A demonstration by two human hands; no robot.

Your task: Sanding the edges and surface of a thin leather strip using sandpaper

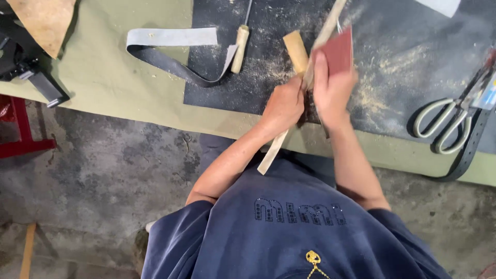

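I'm gripping the long pale wooden strip [310, 67] with my left hand [283, 106] clenched round it; at three o'clock my right hand [330, 88] is pinching reddish-brown sandpaper [339, 50] against it. Scattered sawdust [377, 88] suggests sanding well underway, unfinished.

Blurred with motion: the right hand [330, 88] and the red-brown sheet [339, 49] in its grip. Hidden under the left hand [284, 106]: the middle of the long pale stick [274, 152], its top end cut off by the upper edge. Cut off too: the thin tool [241, 44] above its wooden handle, the scissors [449, 119] past the right edge, a white sheet [442, 5] top right. Fingertips of both hands impossible to tell apart.
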